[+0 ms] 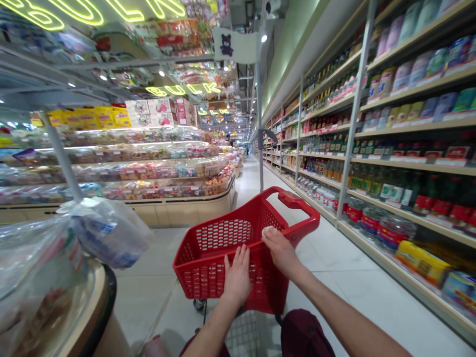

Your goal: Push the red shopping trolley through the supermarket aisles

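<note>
A red plastic shopping cart point(269, 285) stands in front of me, its handle at the far right end and its perforated basket showing nothing inside. My left hand point(238, 277) lies against the near side of the basket, fingers stretched out and apart, the tips by the rim. At the near rim, close to the handle end, my right hand point(278, 249) has its fingers closed on a crumpled white wipe point(268, 230). Whether it is cloth or paper I cannot tell. The wipe is partly covered by the fingers.
Tall shelves point(351, 148) of bottles and cans line the right side. Tiered bins of wrapped goods point(167, 171) stand at the left. A plastic bag roll point(107, 228) hangs on a post beside a rounded counter point(107, 297) at the near left. Pale tiled floor point(334, 270) surrounds the cart.
</note>
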`<state>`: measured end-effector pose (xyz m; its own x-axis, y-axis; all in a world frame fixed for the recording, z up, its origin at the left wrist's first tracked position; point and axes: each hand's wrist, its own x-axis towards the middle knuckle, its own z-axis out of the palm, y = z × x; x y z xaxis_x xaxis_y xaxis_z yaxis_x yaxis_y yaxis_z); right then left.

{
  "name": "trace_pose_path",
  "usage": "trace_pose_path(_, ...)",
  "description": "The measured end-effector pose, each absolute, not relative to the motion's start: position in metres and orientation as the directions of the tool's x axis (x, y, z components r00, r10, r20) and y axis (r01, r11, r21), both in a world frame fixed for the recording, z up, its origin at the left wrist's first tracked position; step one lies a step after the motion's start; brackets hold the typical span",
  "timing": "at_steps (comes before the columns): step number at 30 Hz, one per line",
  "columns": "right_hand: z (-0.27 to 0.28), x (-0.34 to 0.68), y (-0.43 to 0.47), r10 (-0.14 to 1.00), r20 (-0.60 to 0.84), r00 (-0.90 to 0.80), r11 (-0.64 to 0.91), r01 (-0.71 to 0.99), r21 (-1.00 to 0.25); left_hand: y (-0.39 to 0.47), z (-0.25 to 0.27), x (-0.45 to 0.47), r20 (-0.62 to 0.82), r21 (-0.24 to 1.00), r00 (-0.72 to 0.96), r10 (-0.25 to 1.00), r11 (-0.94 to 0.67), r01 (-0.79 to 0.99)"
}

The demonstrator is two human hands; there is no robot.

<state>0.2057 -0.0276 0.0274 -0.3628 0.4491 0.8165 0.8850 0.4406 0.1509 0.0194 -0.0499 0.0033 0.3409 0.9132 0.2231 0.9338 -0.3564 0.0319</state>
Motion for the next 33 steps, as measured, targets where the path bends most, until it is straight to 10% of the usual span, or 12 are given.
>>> trace_pose_path(8,0.034,0.232,-0.018,0.481,0.866,-0.133,0.290,0.957,-0.014,-0.047,-0.003,0.006,0.232,0.059,0.244,0.942,-0.264,0.963)
trace_pose_path(15,0.021,0.191,-0.021,0.503,0.786,-0.360,0.504,0.861,0.071,-0.047,-0.003,0.000,0.241,0.039,0.270,0.932,-0.288,0.957)
trace_pose_path(21,0.030,0.206,-0.021,0.482,0.870,-0.101,0.287,0.957,-0.048,-0.050,0.002,0.001,0.227,0.085,0.249,0.942,-0.274,0.958)
trace_pose_path(26,0.013,0.173,-0.024,0.497,0.807,-0.318,0.496,0.868,0.037,-0.048,0.003,-0.001,0.198,0.085,0.273,0.941,-0.294,0.952)
trace_pose_path(33,0.020,0.208,-0.025,0.465,0.880,-0.095,0.296,0.954,-0.053,-0.048,0.001,0.002,0.224,0.143,0.257,0.940,-0.293,0.945)
